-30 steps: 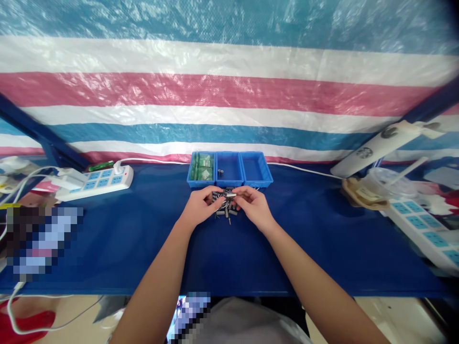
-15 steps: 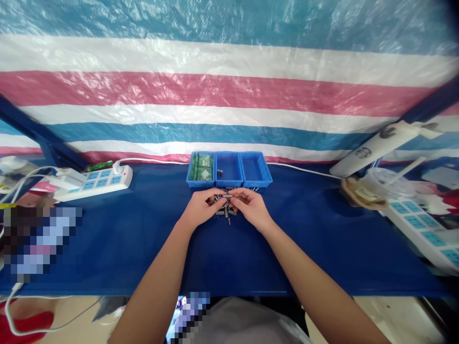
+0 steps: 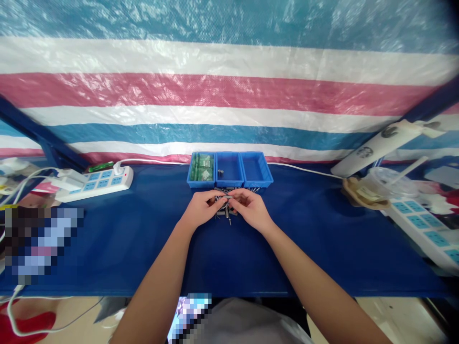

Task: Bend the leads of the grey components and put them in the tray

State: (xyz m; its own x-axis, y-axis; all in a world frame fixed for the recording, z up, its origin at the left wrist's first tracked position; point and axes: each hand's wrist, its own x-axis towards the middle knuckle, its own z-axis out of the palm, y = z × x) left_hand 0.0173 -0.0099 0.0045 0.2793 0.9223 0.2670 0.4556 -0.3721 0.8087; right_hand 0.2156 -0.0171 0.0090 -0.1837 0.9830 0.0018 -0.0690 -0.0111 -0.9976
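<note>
Both hands meet over a small pile of metal parts (image 3: 227, 214) on the blue table. My left hand (image 3: 202, 206) is closed, its thumb and fingers pinching the left end of a small grey metal cylinder (image 3: 225, 196). The right end of this cylinder is pinched by my right hand (image 3: 251, 206), also closed. Pins and dark rods in the pile stick out below and behind the fingers; much of it is hidden by the hands. Just behind stands a blue three-compartment bin (image 3: 229, 184), with green-wrapped packets (image 3: 202, 168) at left and small metal pieces (image 3: 220, 172) in the middle.
A white power strip (image 3: 96, 184) with plugs and cables lies at left, near a blurred-out device (image 3: 48, 241). To the right are a plastic cup (image 3: 385, 184) in a brown holder, a white tube (image 3: 373, 148) and another power strip (image 3: 419, 224). A striped sheet (image 3: 229, 91) hangs behind.
The hands stay over the pile with the cylinder between their fingertips. Only a slight shift of the fingers and of the camera's view shows.
</note>
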